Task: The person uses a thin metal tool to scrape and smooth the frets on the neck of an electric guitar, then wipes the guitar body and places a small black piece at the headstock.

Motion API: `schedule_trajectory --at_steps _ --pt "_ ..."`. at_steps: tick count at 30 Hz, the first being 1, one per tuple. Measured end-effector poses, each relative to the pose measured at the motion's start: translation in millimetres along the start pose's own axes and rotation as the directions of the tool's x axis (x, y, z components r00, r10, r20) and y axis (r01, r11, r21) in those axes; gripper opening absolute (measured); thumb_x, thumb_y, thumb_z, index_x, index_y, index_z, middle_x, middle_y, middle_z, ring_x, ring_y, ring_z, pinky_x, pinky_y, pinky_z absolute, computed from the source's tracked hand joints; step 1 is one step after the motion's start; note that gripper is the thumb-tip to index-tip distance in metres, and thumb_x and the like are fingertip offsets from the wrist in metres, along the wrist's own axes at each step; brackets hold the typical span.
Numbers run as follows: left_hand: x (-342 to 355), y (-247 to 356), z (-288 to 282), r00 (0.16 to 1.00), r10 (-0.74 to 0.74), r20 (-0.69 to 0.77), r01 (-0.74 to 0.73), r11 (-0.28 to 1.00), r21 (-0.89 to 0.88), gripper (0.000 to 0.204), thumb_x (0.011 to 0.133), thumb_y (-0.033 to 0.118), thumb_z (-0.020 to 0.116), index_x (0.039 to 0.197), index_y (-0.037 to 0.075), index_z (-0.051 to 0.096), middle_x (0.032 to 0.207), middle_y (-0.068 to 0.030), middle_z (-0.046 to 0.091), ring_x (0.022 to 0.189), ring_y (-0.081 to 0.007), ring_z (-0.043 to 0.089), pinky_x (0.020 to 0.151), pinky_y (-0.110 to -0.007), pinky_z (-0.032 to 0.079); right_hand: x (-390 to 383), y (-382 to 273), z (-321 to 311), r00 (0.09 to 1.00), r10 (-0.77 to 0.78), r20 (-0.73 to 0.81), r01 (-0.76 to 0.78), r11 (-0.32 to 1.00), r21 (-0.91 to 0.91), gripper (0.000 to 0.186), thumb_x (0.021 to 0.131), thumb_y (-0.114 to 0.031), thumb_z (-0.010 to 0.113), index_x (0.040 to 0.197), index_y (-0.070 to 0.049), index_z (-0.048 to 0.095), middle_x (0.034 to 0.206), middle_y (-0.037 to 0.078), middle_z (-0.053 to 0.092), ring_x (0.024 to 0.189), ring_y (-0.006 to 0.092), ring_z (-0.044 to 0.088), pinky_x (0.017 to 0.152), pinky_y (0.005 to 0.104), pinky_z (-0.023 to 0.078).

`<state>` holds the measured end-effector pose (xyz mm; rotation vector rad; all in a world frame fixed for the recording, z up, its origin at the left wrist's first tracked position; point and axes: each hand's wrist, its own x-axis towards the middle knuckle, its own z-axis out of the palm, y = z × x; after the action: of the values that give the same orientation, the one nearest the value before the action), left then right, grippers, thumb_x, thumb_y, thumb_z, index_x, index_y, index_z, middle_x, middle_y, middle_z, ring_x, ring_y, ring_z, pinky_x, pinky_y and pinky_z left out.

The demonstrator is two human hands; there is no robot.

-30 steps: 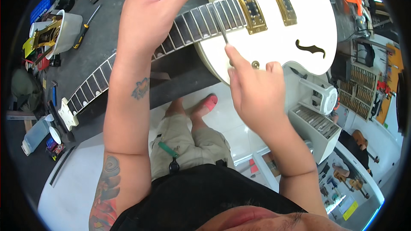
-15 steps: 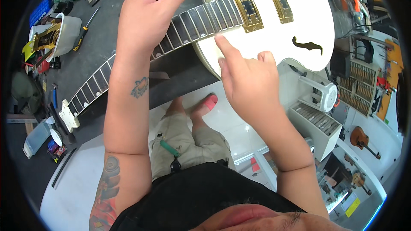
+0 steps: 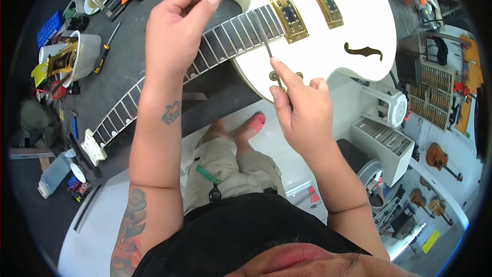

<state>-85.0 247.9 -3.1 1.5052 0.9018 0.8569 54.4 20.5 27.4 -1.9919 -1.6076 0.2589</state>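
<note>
A white hollow-body electric guitar (image 3: pixel 318 56) lies on the bench, its bound neck running down to the left. My right hand (image 3: pixel 306 110) grips a slim grey metal file (image 3: pixel 268 47), index finger stretched along it and thumb closed beneath. The file crosses the frets at the body end of the dark fretboard (image 3: pixel 225 38). Over the neck, my left hand (image 3: pixel 177 25) is closed in a pinch, thumb against the bent fingers; what it holds, if anything, is hidden. Two gold-framed pickups (image 3: pixel 290 18) sit beside the fretboard end.
A white tub (image 3: pixel 84 59) with gold parts stands at the left, beside a yellow-and-black screwdriver (image 3: pixel 105 48). The white headstock (image 3: pixel 93 147) lies near a clear plastic bottle (image 3: pixel 54 174). A white box of flat pieces (image 3: pixel 382 146) and a stool (image 3: pixel 384 103) stand at right.
My right hand has drawn back toward me, and more of the file shows beyond its fingertip. The left hand keeps its pinch, slightly lower in view. The whole view has shifted a little.
</note>
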Motion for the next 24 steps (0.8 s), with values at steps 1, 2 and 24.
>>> schedule_trajectory --at_steps 1,2,24 --pt "0 0 -2 1.0 -0.004 0.023 0.004 1.0 0.01 0.024 0.1 0.021 0.078 0.107 -0.001 0.084 0.083 0.003 0.073 0.077 -0.0046 0.059 0.07 -0.025 0.047 2 4 -2 1.0 0.003 -0.006 -0.003 1.0 0.002 0.046 0.101 -0.008 0.077 0.147 -0.009 0.071 0.066 0.002 0.063 0.055 0.0234 0.046 0.073 0.0388 0.034" --pt "1 0 -1 0.999 0.0 0.032 0.0 1.0 0.006 0.024 0.1 0.021 0.078 0.107 -0.001 0.084 0.083 0.003 0.073 0.077 -0.0046 0.059 0.07 -0.025 0.047 5 11 -4 1.0 -0.018 0.014 0.019 0.998 -0.065 0.046 0.101 -0.008 0.077 0.147 -0.009 0.072 0.066 0.002 0.062 0.055 0.0232 0.046 0.073 0.0389 0.034" --pt "-2 13 1 0.989 -0.088 0.118 0.072 0.988 0.136 0.02 0.1 0.018 0.08 0.106 -0.001 0.082 0.095 -0.0046 0.082 0.092 -0.0104 0.072 0.086 -0.029 0.055 36 11 -7 0.997 -0.074 0.039 0.081 0.967 -0.241 0.049 0.099 -0.006 0.079 0.147 -0.013 0.072 0.059 -0.003 0.049 0.053 0.0217 0.041 0.074 0.0403 0.03"
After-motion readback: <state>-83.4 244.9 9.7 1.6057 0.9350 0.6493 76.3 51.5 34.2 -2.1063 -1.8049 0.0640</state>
